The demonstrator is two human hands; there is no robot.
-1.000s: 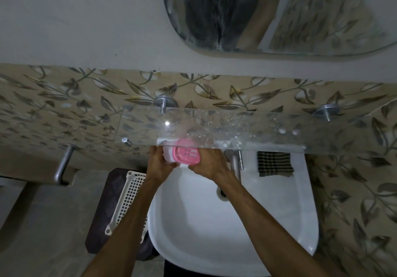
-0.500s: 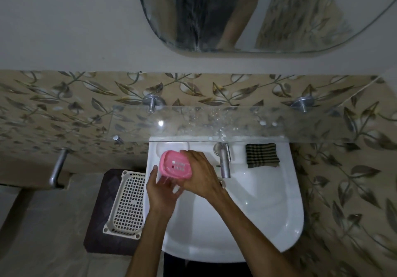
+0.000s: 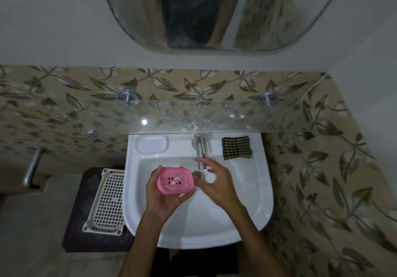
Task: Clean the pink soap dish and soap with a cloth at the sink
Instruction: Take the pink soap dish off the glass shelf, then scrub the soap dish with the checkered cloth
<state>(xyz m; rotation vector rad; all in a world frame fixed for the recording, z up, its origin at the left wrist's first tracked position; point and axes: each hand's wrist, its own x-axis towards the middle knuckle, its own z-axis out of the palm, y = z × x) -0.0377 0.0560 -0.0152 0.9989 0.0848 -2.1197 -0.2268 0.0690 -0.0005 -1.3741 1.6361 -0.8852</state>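
A: Where was the pink soap dish (image 3: 175,180) at that moment?

B: The left hand (image 3: 165,199) held it over the basin of the sink (image 3: 247,201), fingers curled around its sides, with the slotted face up. I think it was kept there so that any drips would fall into the basin.

A: And the right hand (image 3: 216,182)?

B: It was just beside the dish, under the tap (image 3: 199,150). It was blurred, so I could not tell if it held the soap or nothing.

A: Was the cloth (image 3: 236,147) in use?

B: No. It lay folded on the sink's back ledge, right of the tap, probably placed within reach for the wiping, which looked not yet begun.
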